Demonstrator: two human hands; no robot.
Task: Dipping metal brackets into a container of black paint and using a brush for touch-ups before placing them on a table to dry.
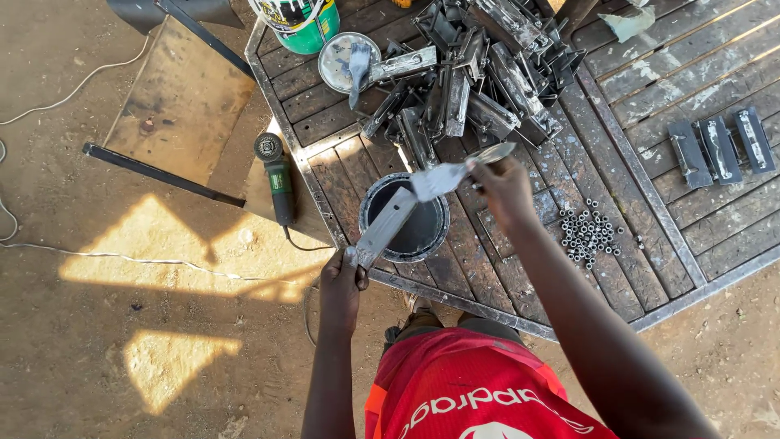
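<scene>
A person in a red shirt stands over a slatted wooden table (pixel 617 244). Their left hand (pixel 341 284) is clamped around the lower end of a flat grey metal strip (pixel 383 229), which slants up over a round black tin (pixel 405 218). Their right hand (pixel 502 189) pinches a putty knife (pixel 455 172), its blade touching the strip's upper end. Behind lies a heap of metal brackets (pixel 479 73); small nuts (pixel 591 232) are scattered near the right forearm. A green angle grinder (pixel 278 180) rests beside the table's left edge.

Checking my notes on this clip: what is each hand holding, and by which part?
The left hand holds a flat metal bar by its lower end. The right hand holds a putty knife by its handle.
</scene>
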